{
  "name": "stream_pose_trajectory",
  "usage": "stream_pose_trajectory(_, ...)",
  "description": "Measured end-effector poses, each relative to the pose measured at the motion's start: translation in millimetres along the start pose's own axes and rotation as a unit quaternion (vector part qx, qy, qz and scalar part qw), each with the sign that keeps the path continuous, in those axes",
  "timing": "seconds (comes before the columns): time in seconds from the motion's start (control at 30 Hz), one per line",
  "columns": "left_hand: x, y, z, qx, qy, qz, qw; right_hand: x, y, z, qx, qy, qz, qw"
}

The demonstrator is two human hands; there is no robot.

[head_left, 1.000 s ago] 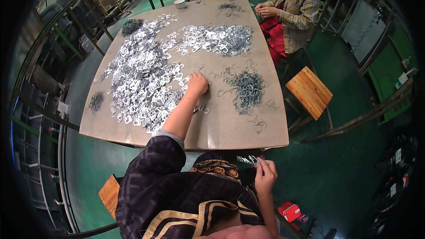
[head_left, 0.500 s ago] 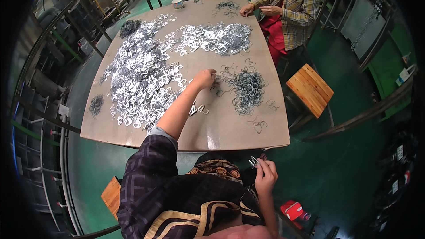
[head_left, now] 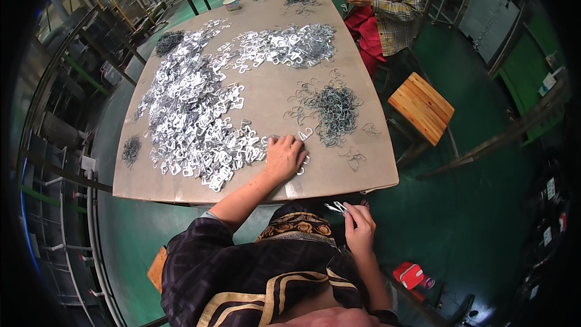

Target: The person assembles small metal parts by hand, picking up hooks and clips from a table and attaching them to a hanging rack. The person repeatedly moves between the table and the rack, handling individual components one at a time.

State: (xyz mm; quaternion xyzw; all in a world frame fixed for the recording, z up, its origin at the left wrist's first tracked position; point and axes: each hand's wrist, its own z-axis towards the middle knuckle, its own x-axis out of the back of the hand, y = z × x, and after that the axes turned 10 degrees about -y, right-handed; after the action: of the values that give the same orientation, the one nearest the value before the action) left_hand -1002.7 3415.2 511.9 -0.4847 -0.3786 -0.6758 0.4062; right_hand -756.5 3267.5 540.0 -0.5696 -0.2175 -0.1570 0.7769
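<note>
My left hand (head_left: 283,156) lies flat, covering clips (head_left: 193,109) at the near table (head_left: 339,175) edge; right hand (head_left: 358,230) pinches a clip (head_left: 334,208). Dragging carelessly could sweep pieces off.

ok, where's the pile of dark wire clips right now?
In the head view the pile of dark wire clips lies on the table's right half, right of the big spread of shiny flat metal pieces and just beyond the left hand.
</note>
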Motion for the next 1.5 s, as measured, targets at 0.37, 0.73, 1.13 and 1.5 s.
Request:
stream_pose_trajectory(0.37, 11.4, 17.7, 6.5, 0.037, 0.075, 0.000, 0.996, 2.8, -3.9, -6.9, -0.015, 0.025, -0.007, 1.000)
stream_pose_trajectory(0.73, -5.9, 20.3, 44.9, 0.040, -0.086, -0.023, 0.995, 2.4, 3.9, -2.4, -0.029, 0.043, 0.012, 0.999)
stream_pose_trajectory(1.13, -23.7, 93.9, 60.9, -0.154, -0.112, 0.051, 0.980, 5.1, 0.1, -0.8, -0.036, 0.036, 0.026, 0.998)
stream_pose_trajectory(1.5, 46.3, 93.9, 23.7, -0.067, -0.213, -0.552, 0.804, 2.7, 5.3, 0.1, -0.049, 0.065, 0.046, 0.996)
